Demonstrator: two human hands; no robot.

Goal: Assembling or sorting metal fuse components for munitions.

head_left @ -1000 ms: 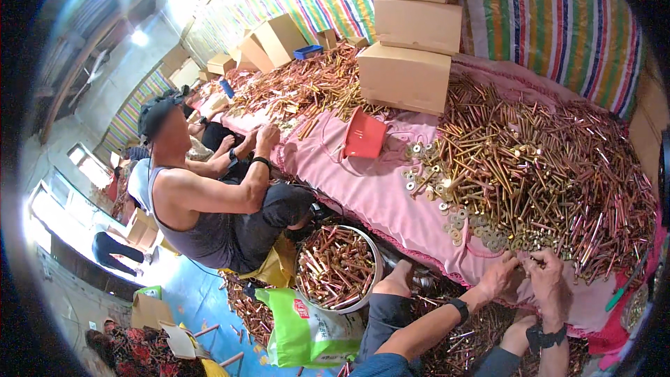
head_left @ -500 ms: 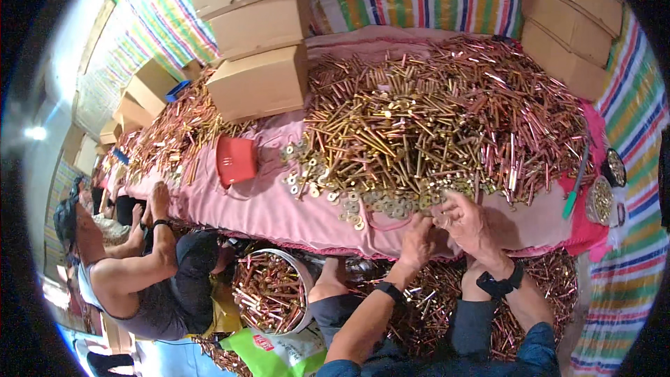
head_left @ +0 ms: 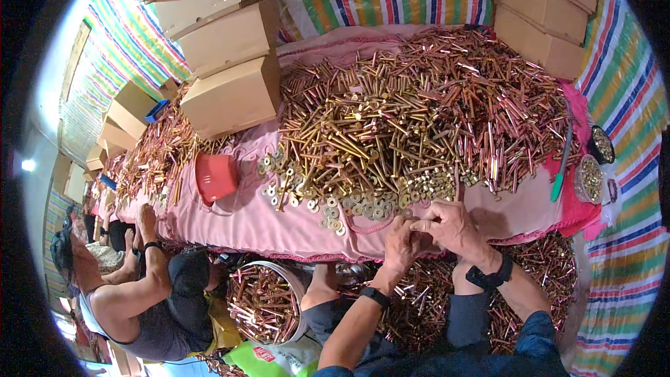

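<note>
At the near edge of the pink cloth, my left hand (head_left: 400, 243) and my right hand (head_left: 450, 227) meet. Both are closed, the right in a pinch with thumb and forefinger against the left's fingers. Whatever they hold is too small or hidden to make out. Just beyond them lie flat round washers (head_left: 370, 206) and small nuts (head_left: 438, 185) in a loose band. Behind these rises a wide heap of long brass-coloured and reddish bolts (head_left: 398, 122).
A red plastic basket (head_left: 216, 177) stands left on the pink cloth (head_left: 279, 227). Cardboard boxes (head_left: 230, 98) are stacked behind it. Below is a bucket (head_left: 299, 286) full of bolts. At right lie a green-handled tool (head_left: 557, 185) and a tub of small parts (head_left: 588, 180). Another person (head_left: 132, 293) sits at left.
My right hand has come down and left to my left hand, its raised fingers closing into a pinch. The whole view has shifted slightly, moving the scene leftward.
</note>
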